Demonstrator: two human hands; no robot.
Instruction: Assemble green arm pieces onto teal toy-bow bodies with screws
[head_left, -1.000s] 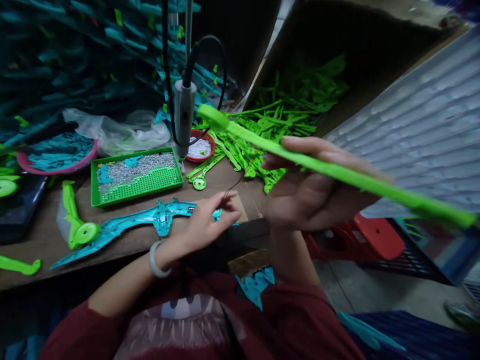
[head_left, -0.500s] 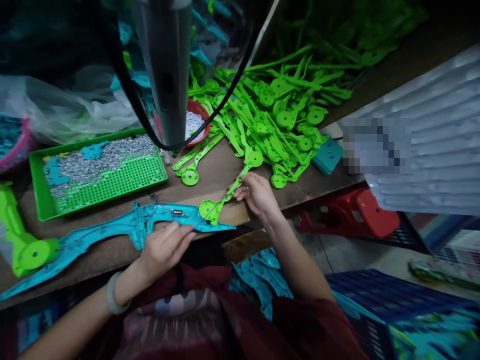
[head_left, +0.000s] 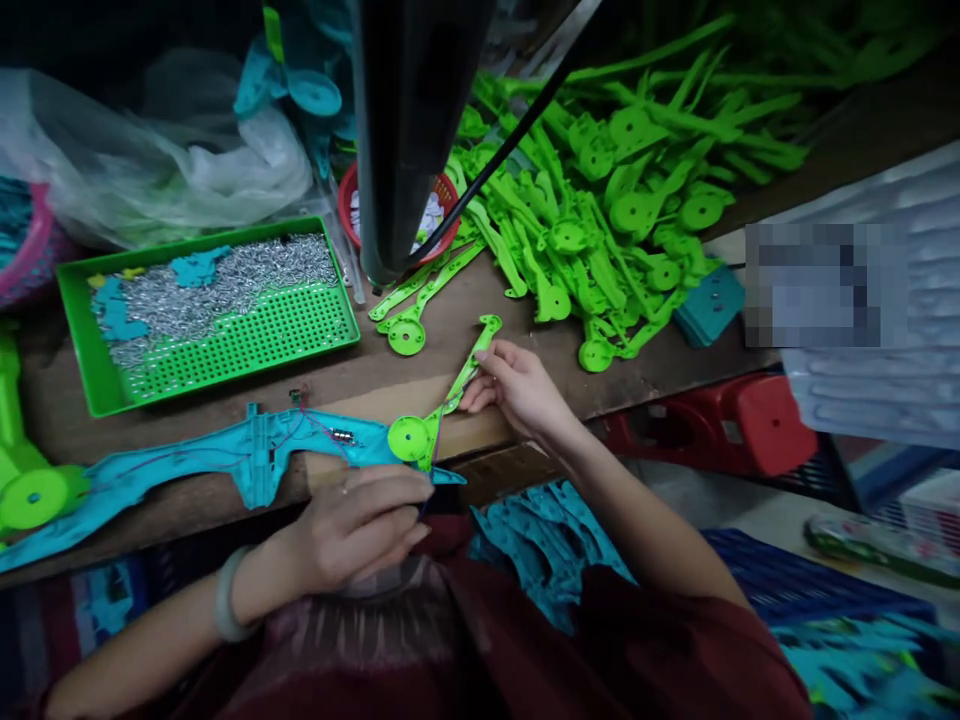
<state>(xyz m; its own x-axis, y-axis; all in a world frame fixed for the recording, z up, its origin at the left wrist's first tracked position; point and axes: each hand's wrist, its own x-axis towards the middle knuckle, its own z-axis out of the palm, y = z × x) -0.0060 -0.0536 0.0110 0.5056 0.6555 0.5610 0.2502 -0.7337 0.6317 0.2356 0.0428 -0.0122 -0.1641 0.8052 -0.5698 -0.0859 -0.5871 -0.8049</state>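
Note:
A long teal plastic bow-shaped part (head_left: pixel 225 462) lies along the front edge of the wooden bench (head_left: pixel 450 330), with thin wires and a small metal piece in its middle. My left hand (head_left: pixel 352 525) is at its near edge, fingers pinched together on a thin wire. My right hand (head_left: pixel 517 385) grips the middle of a green plastic arm with a round disc end (head_left: pixel 431 420); the disc lies over the teal part's right end.
A green tray of small silver screws (head_left: pixel 210 310) sits behind the teal part. A hanging dark tool body (head_left: pixel 409 130) with a cable blocks the centre. A heap of green arms (head_left: pixel 600 190) fills the back right. Clear plastic bag back left; red stool below right.
One second ago my right hand held a long green piece in the air; now it holds a short green arm down on the teal part. My left hand has slid toward me.

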